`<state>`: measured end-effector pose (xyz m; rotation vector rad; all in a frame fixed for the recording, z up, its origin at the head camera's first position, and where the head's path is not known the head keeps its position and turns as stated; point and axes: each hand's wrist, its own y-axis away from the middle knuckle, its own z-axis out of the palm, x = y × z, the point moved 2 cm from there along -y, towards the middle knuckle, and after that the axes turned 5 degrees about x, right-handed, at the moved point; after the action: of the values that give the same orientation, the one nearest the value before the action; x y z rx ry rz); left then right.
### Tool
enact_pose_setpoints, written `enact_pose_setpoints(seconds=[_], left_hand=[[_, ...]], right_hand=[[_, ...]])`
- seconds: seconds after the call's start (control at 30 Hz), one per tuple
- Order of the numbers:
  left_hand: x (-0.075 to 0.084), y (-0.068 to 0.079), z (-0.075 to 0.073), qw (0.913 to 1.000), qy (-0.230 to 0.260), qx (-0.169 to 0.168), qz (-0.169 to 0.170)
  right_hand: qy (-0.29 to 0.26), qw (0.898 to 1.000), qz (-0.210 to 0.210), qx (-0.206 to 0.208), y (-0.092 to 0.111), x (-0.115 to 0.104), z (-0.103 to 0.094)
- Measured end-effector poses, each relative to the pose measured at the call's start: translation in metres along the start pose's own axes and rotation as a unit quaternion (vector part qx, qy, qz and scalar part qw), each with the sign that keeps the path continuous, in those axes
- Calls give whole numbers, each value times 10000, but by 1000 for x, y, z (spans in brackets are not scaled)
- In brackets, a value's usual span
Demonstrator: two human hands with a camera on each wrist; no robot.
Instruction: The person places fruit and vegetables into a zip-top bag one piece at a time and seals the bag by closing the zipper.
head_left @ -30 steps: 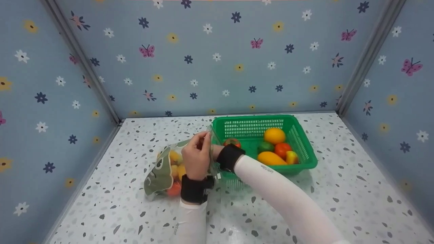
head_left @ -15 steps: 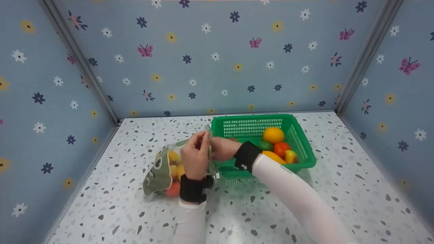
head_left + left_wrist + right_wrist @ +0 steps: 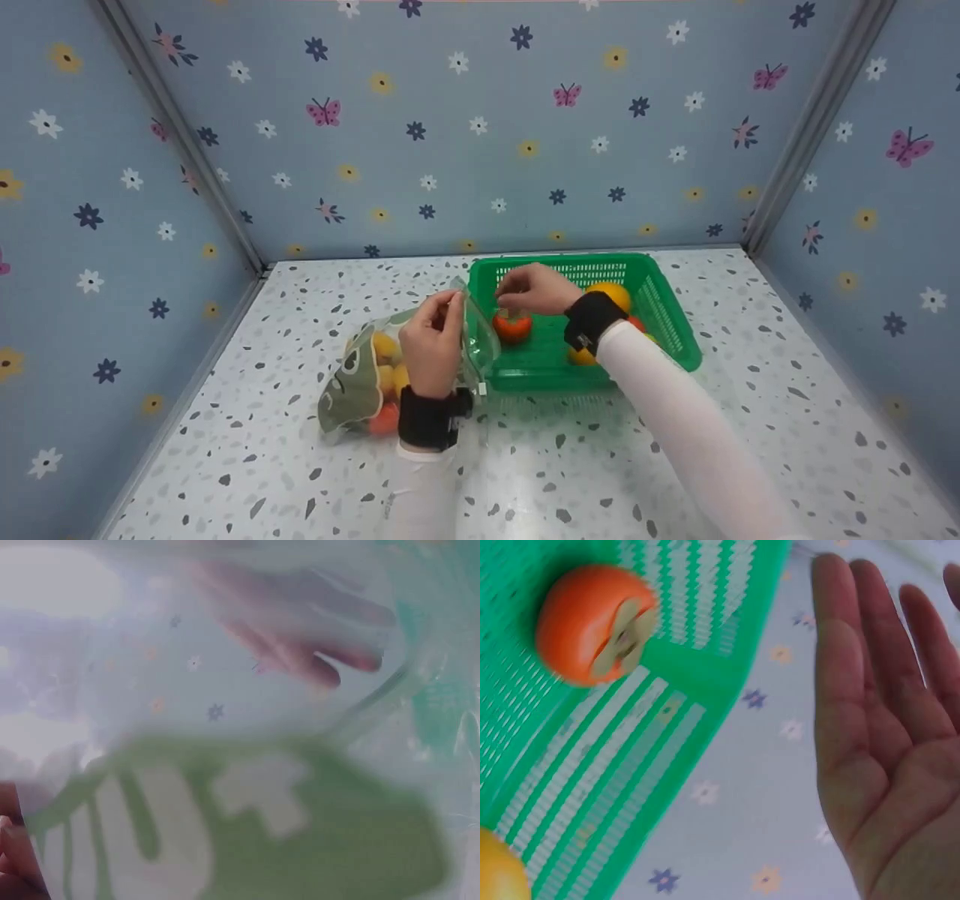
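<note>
My left hand [image 3: 433, 345] pinches the upper edge of a clear plastic bag [image 3: 349, 379] with a green cartoon print. Yellow and orange-red fruit shows inside the bag, which slumps to the left of the hand. Its mouth spreads toward the basket. Through the film in the left wrist view a hand [image 3: 300, 630] appears blurred. Over the green basket [image 3: 577, 379], my right hand [image 3: 541, 290] holds nothing, its fingers extended in the right wrist view. Just below its fingertips in the head view sits an orange persimmon [image 3: 513, 330] with a dry calyx; they look apart.
Inside the basket's right part lie a yellow-orange fruit [image 3: 611, 294] and more fruit, partly hidden by the right wrist. The speckled white tabletop [image 3: 330, 495] meets flower-patterned panels [image 3: 480, 165] at the back and sides. Basket and bag stand close together.
My right hand has drawn out from beside the bag's mouth and moved right and back over the basket. The persimmon has come into fuller view. The left hand keeps its place on the bag.
</note>
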<state>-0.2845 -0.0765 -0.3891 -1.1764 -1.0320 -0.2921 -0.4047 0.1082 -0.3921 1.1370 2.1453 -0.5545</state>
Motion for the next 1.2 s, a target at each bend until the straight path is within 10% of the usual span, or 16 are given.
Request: enact_pose_setpoints(seconds=[0.23, 1.2], left_hand=[[-1, 0, 1, 9998, -76, 12, 159], [-2, 0, 0, 9998, -59, -5, 205]], right_hand=[[260, 9980, 403, 423, -6, 29, 3], [1349, 9822, 991, -851, -22, 52, 51]])
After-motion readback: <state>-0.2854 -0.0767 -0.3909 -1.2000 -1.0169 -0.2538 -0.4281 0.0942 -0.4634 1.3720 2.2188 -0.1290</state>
